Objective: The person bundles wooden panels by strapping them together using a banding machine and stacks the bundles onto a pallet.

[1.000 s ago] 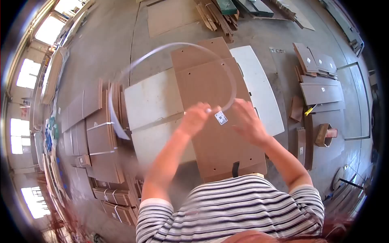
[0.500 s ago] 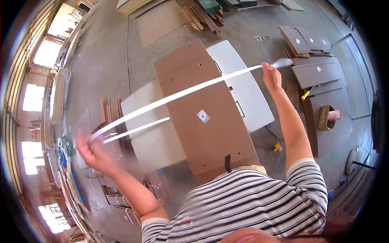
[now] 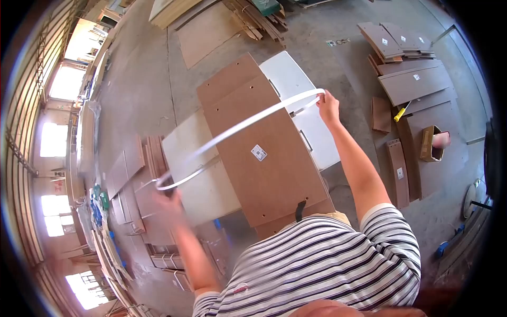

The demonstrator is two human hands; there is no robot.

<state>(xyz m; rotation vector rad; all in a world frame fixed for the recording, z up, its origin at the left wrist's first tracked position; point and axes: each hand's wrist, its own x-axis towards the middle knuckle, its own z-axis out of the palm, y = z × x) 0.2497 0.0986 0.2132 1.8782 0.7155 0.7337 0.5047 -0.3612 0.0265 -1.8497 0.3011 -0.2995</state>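
Observation:
A long white strap (image 3: 248,122) stretches in a bowed line over the stacked brown panels (image 3: 285,174), curling back at both ends. My right hand (image 3: 328,110) is closed on its far right end, above a white board (image 3: 288,76). At the left, my left hand (image 3: 170,203) is smeared by motion beside the strap's other bend; its grip does not show clearly. The top brown panel has small holes near its edges and a white label (image 3: 259,152). Beneath the stack, a pale board (image 3: 203,185) sticks out to the left.
On the right lie more brown panels (image 3: 414,87), a yellow-handled tool (image 3: 401,112) and a small open box (image 3: 429,145). Brown strips (image 3: 155,158) are piled at the left. Bundled boards (image 3: 248,21) and a flat sheet (image 3: 203,37) lie on the floor ahead.
My left hand has swung right and down, closer to the panels. My right hand has come left and slightly down, so the strap now bows and curls at its ends.

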